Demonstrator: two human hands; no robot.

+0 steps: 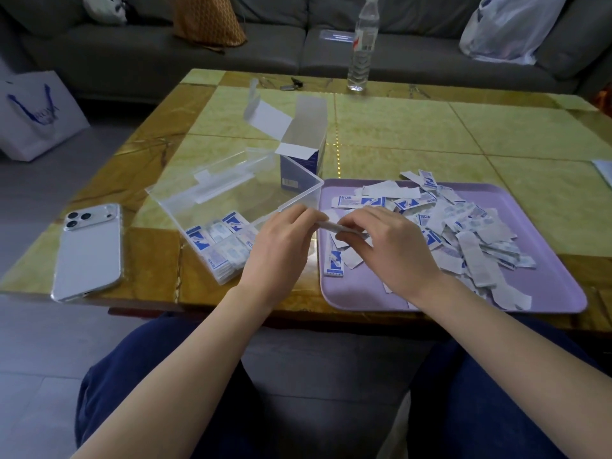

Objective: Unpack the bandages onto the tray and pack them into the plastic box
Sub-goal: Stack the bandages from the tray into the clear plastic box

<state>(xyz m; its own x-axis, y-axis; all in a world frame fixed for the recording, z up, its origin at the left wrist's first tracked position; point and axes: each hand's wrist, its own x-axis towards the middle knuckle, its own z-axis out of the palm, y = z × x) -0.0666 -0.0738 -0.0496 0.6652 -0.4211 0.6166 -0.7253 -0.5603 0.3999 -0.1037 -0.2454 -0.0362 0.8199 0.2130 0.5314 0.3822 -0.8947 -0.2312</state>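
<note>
Dark blue trouser legs [139, 385] along bottom edge. At frame centre, left hand [281, 240] and right hand [381, 246] pinching opposite ends of thin bandage stack [326, 225], over left edge of lilac tray [364, 293]. Loose bandages [463, 226] heaped on tray, centre right. Packed bandages [222, 246] in open plastic box [298, 202], centre left.

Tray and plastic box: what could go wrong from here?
1. Both the left hand and right hand pinch a stack of bandages over the gap between the plastic box and the tray; it may fan out and drop.
2. Loose bandages lie on the tray's near rim, by the edge of the table; a careless sweep could push them off.
</note>
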